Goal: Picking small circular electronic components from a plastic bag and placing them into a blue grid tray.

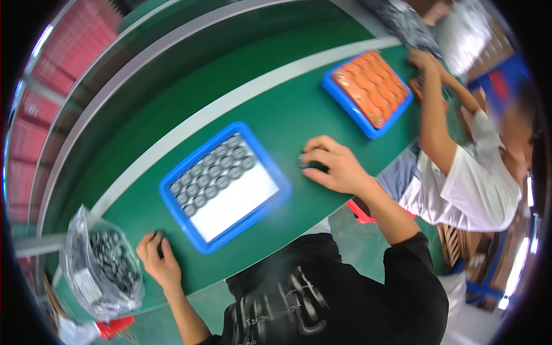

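My right hand (pixel 339 168) is closed over the green table, to the right of a blue tray (pixel 202 244); a small dark round part (pixel 305 162) shows between its thumb and fingers. My left hand (pixel 158 262) is near the table's front edge, beside a clear plastic bag (pixel 86 282). Its fingers are pinched on a small dark part (pixel 160 233), mostly hidden by the fingertips. Several grey round parts (pixel 214 172) lie in slanting rows over the far half of the tray. The near half shows a bare white sheet (pixel 236 207). Many loose dark parts (pixel 118 261) fill the bag.
A second blue tray (pixel 351 113) with orange wavy pieces (pixel 372 86) stands at the far right. Beyond it a co-worker's hands (pixel 426 62) work beside another orange piece (pixel 418 87). A pale rail (pixel 190 123) runs along the table's far side.
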Available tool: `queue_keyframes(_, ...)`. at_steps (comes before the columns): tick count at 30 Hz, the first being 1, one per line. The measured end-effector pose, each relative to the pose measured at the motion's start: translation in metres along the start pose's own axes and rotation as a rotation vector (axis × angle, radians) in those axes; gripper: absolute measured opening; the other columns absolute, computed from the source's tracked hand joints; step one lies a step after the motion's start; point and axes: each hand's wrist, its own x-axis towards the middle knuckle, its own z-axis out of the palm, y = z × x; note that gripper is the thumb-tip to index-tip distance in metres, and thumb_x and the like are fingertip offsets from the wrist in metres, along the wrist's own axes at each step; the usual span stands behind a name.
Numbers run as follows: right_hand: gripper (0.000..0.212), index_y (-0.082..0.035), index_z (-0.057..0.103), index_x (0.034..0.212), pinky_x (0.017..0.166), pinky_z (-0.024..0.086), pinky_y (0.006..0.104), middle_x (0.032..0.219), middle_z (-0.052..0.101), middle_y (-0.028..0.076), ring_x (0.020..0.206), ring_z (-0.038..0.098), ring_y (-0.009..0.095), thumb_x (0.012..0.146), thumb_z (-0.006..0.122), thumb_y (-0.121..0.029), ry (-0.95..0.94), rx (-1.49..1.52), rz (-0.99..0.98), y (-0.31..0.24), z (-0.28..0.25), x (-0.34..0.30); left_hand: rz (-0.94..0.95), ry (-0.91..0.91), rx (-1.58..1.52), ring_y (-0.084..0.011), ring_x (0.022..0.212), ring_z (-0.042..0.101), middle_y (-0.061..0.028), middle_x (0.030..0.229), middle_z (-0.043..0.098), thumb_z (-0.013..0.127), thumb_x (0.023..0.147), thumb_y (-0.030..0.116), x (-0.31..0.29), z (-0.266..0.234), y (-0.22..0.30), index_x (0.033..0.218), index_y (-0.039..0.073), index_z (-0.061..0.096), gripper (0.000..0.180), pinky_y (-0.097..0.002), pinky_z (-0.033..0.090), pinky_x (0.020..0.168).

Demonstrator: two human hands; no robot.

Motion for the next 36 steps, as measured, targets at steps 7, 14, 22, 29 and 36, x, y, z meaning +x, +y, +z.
queue_keyframes(7, 0.026, -0.008, 0.067, 0.098, 0.072, 0.055, 0.0441, 0.104, 0.058, 0.012, 0.086, 0.066, 0.034, 0.083, 0.076, -0.027, 0.034, -0.276, 0.313, -0.019, 0.009, -0.007, 0.046, -0.004, -0.005, -0.0333, 0.106, 0.062, -0.0182, 0.114, 0.066, 0.065, 0.092, -0.001, -0.010, 0.009, -0.009, 0.111, -0.004, 0.065, 0.019, -0.0417, 0.049, 0.093)
queue_keyframes(14, 0.018, -0.010, 0.070, 0.100, 0.068, 0.056, 0.0440, 0.103, 0.061, 0.011, 0.080, 0.067, 0.033, 0.085, 0.072, -0.020, -0.046, -0.338, 0.279, -0.029, 0.011, -0.004, -0.063, 0.121, 0.001, -0.0298, 0.109, 0.062, -0.0142, 0.113, 0.066, 0.068, 0.091, -0.002, -0.022, -0.001, -0.011, 0.104, -0.005, 0.071, 0.013, -0.0386, 0.052, 0.091)
queue_keyframes(22, 0.019, -0.008, 0.075, 0.100, 0.057, 0.051, 0.0347, 0.108, 0.065, 0.008, 0.062, 0.063, 0.019, 0.081, 0.075, -0.004, -0.049, -0.121, -0.121, -0.069, 0.010, 0.033, 0.271, 0.007, -0.209, -0.0308, 0.092, 0.059, -0.0098, 0.096, 0.061, 0.078, 0.075, -0.001, 0.028, -0.001, 0.083, 0.095, 0.005, 0.076, 0.021, -0.0392, 0.049, 0.078)
queue_keyframes(29, 0.016, -0.009, 0.069, 0.095, 0.054, 0.048, 0.0386, 0.090, 0.053, 0.007, 0.067, 0.061, 0.025, 0.079, 0.071, -0.006, -0.366, 0.029, -0.466, -0.103, 0.086, 0.073, 0.277, -0.084, -0.160, -0.0280, 0.093, 0.053, -0.0057, 0.092, 0.059, 0.080, 0.072, 0.001, 0.021, 0.018, 0.083, 0.091, 0.007, 0.076, 0.021, -0.0407, 0.042, 0.080)
queue_keyframes(36, 0.003, -0.008, 0.061, 0.081, 0.057, 0.050, 0.0439, 0.086, 0.056, 0.008, 0.074, 0.065, 0.028, 0.080, 0.064, -0.009, -0.446, -0.016, -0.427, -0.106, 0.109, 0.077, 0.202, -0.138, -0.105, -0.0298, 0.100, 0.050, -0.0075, 0.098, 0.058, 0.080, 0.071, 0.002, 0.022, 0.019, 0.082, 0.091, 0.007, 0.074, 0.021, -0.0418, 0.040, 0.084)
